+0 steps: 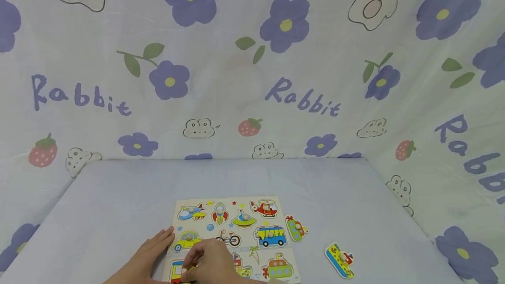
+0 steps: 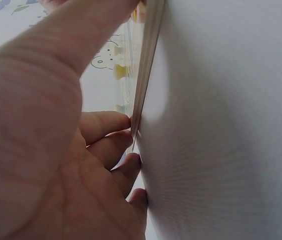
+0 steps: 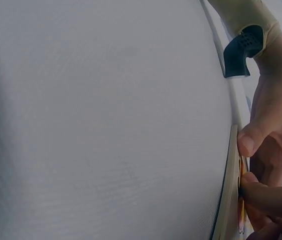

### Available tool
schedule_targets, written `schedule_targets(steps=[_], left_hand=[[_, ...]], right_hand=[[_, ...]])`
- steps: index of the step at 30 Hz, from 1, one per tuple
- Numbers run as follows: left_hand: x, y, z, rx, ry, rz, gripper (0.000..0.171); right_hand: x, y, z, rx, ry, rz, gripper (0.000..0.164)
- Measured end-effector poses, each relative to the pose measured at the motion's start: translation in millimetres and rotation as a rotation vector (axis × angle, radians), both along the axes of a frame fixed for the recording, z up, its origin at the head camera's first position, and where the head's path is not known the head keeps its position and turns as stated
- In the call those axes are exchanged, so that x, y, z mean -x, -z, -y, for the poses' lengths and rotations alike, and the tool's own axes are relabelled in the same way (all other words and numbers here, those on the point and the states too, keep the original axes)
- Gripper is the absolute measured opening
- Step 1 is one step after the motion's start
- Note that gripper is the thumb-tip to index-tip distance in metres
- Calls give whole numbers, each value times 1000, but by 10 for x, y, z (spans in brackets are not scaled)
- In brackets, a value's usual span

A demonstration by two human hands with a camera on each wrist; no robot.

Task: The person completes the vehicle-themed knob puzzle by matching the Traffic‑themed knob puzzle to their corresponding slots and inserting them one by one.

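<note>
A wooden peg puzzle board (image 1: 185,200) with vehicle pictures lies flat on the table before me. My left hand (image 1: 147,253) rests against its left side, fingers stretched out and fingertips touching the edge in the left wrist view. Over the lower left of the board, my right hand (image 1: 215,262) pinches the knob of a yellow and red train-like puzzle piece (image 1: 176,271), partly covered by the fingers. Knobbed pieces sit in the board: airplane (image 1: 191,212), rocket (image 1: 219,214), flying saucer (image 1: 243,220), helicopter (image 1: 265,208), car (image 1: 186,241), bus (image 1: 271,236).
A loose green submarine piece (image 1: 294,230) lies at the board's right edge. Farther right is a loose yellow and blue ship piece (image 1: 338,261). A submarine picture (image 1: 279,271) shows at the board's lower right. Patterned cloth walls (image 1: 225,65) stand behind and beside the table.
</note>
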State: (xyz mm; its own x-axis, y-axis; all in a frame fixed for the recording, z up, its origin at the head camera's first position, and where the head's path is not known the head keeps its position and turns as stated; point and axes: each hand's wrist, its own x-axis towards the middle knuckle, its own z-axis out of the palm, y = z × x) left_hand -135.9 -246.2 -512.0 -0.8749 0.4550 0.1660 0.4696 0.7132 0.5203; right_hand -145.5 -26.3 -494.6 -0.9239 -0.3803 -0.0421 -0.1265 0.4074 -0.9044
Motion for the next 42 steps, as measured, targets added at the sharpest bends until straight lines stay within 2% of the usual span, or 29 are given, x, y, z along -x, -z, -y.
schedule_targets(steps=[7, 15, 21, 28, 35, 42], left_hand=[[7, 63, 14, -11, 1, -29, 108], [13, 174, 55, -32, 9, -103, 108], [19, 175, 59, -17, 30, -158, 106], [51, 77, 11, -21, 56, -65, 107], [49, 42, 19, 10, 36, -25, 108], [38, 10, 9, -24, 34, 22, 108]], right_hand=[[16, 11, -19, 10, -23, 38, 25], [9, 46, -16, 11, -37, 5, 25], [26, 36, -34, 10, -49, 31, 24], [74, 42, -58, 10, -40, 41, 24], [79, 58, -43, 43, -45, 57, 23], [69, 21, -45, 72, -33, 94, 22]])
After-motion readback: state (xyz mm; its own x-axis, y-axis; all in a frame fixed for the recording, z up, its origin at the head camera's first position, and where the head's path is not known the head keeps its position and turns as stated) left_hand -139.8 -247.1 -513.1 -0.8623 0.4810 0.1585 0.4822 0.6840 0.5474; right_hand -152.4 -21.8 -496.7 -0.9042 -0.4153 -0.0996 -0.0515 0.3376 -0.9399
